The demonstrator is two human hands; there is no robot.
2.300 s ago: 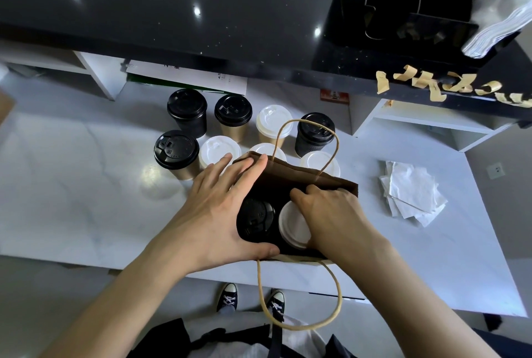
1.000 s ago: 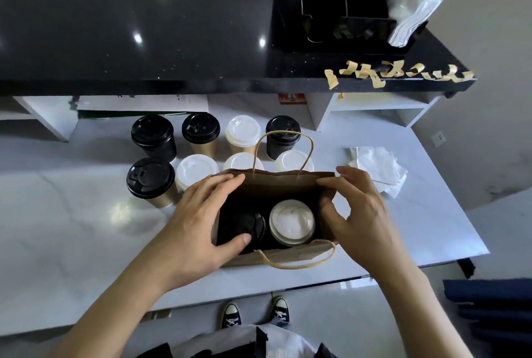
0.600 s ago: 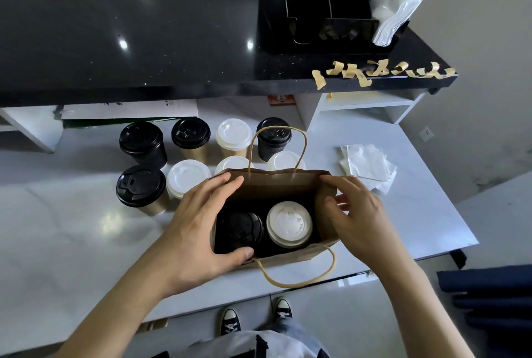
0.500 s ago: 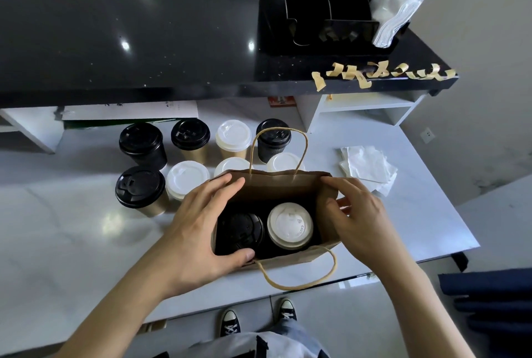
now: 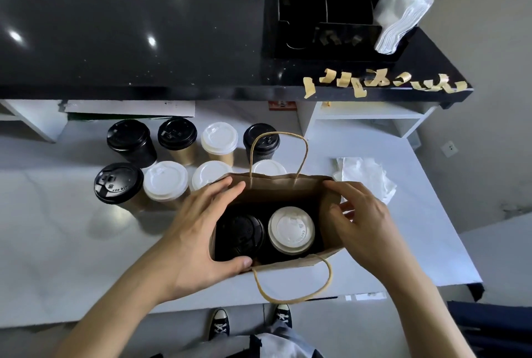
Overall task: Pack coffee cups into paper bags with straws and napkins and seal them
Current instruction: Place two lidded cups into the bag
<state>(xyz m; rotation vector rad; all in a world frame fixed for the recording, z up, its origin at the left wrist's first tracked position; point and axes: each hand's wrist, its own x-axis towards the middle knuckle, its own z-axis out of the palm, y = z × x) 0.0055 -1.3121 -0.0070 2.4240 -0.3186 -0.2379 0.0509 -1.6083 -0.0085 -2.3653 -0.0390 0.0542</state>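
The left hand (image 5: 198, 231) clasps the left end of the open paper bag (image 5: 288, 189), thumb curled round its near edge; the right hand (image 5: 364, 221) pinches the right wall. Inside stand a black-lidded cup (image 5: 241, 235) and a white-lidded cup (image 5: 291, 230). Behind the bag more lidded cups (image 5: 165, 180) crowd the white counter (image 5: 57, 228) — napkins (image 5: 365, 174) lie to the right, tape strips (image 5: 357, 82) along the black shelf.
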